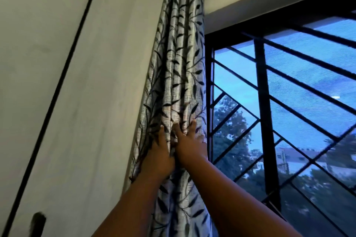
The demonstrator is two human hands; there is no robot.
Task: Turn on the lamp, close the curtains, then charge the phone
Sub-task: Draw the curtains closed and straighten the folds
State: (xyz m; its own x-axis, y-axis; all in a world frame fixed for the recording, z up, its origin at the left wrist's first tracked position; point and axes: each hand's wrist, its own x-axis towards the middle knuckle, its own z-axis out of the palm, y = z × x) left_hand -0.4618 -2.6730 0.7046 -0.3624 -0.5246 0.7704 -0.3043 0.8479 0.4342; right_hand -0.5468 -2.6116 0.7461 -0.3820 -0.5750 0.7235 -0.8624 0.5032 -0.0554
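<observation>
A silver-grey curtain [181, 67] with a dark leaf pattern hangs bunched in tight folds at the left edge of the window [289, 86]. Both my arms reach up to it. My left hand [159, 154] presses into the folds on the curtain's left side, fingers tucked into the fabric. My right hand [189, 144] lies just beside it, fingers spread and curled around the folds near the curtain's window-side edge. The window is uncovered. Neither lamp nor phone is in view.
The window has a dark frame and a black metal grille [267, 113] with slanted bars; trees and a dusk sky show outside. A pale wall [86, 82] with a thin dark line fills the left. A dark object [37, 223] sits at the lower left.
</observation>
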